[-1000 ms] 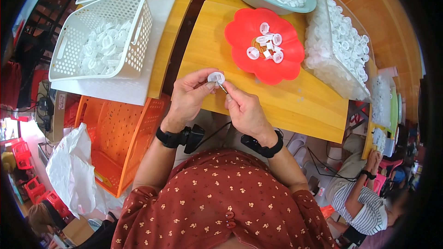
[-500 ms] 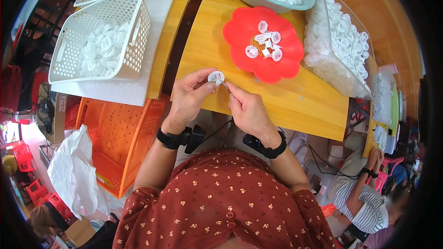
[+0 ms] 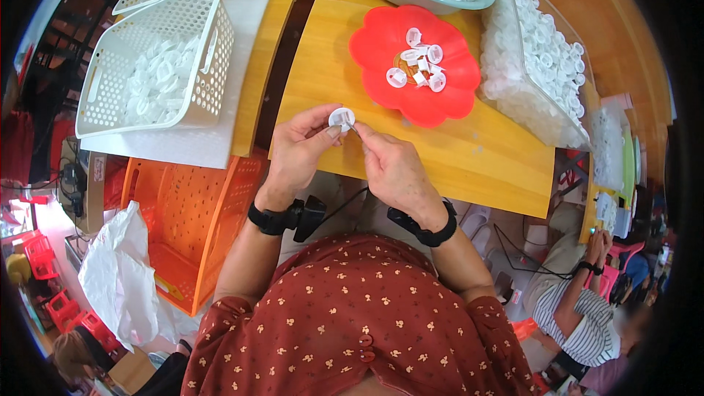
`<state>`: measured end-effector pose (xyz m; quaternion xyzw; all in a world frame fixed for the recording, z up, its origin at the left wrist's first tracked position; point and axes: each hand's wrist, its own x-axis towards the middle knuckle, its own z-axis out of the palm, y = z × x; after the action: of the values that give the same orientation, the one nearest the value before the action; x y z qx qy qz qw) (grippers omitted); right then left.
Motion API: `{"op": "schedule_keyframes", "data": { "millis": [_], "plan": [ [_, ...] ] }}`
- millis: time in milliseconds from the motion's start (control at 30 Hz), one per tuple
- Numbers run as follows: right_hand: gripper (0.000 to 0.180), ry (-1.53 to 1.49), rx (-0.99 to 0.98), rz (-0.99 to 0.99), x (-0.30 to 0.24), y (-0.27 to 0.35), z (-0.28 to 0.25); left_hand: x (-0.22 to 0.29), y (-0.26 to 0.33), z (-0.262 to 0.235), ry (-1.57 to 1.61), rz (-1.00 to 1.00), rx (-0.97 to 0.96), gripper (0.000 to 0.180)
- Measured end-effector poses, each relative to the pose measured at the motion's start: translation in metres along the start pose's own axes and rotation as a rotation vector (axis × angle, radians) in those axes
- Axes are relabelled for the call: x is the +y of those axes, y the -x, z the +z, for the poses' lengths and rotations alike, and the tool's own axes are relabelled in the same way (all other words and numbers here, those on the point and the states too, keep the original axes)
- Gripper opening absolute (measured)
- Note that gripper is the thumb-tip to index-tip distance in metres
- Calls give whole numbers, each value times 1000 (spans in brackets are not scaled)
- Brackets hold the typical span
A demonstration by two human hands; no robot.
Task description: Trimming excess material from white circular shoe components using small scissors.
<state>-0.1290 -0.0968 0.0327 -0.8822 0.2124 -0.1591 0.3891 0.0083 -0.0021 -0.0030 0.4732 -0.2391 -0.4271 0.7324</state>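
While our left hand [image 3: 297, 160] clamps a white disc [image 3: 341, 116] lower-left of the red dish [image 3: 447, 106], our right hand [image 3: 400, 172] pinches a thin tool [image 3: 351, 127] (less visible than before) at the disc's edge.

Looking steeply down in wide fisheye from the wearer's head, close above the maroon, gold-patterned cloth top [image 3: 352, 293]. Facing forward across the flat, yellow wooden table [image 3: 469, 169] beyond.

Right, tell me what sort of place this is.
Probably a small workshop for hand work: the left hand holds a white round piece, a clear bin is heaped with small white pieces, and another person is at a neighbouring table.
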Motion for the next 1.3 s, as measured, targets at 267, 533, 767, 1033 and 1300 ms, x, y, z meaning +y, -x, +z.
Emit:
{"op": "schedule_keyframes", "data": {
  "millis": [267, 533, 767, 1033, 1300],
  "plan": [
    [33, -44, -4, 29, 1, -1, 2, -1, 0, 1, 16, 6, -3, 31],
    [36, -12, -24, -37, 3, -5, 5, -5, 1, 1, -124, 38, 32, 30],
    [24, 228, -268, 20, -8, -24, -13, -3, 4, 7, -402, 106, 38, 27],
    [22, -27, -162, 54, -7, -20, -3, -7, 1, 2, -137, 93, 87, 28],
    [29, -435, -11, 222, 0, 0, 16, -7, 2, 2, -45, 114, 56, 31]
  ]
}}
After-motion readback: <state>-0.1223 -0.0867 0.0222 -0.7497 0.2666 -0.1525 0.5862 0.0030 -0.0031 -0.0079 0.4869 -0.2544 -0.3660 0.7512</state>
